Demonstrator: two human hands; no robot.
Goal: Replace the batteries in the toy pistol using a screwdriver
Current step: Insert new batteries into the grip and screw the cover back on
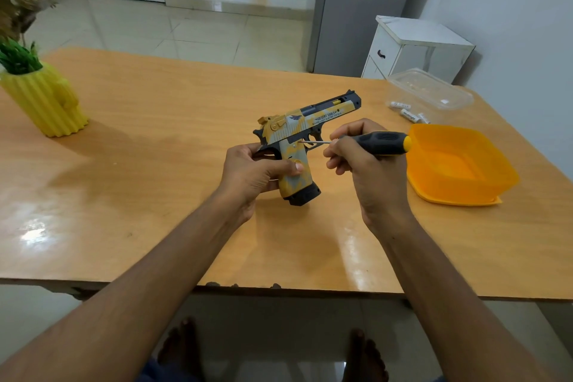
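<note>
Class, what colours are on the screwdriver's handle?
The screwdriver has a black handle with a yellow end cap, clearest in the head view.

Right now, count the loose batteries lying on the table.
3 show, all at the far right beside the clear tub: one battery nearest it, a second just nearer, a third behind the orange bowl. More may be hidden.
</note>
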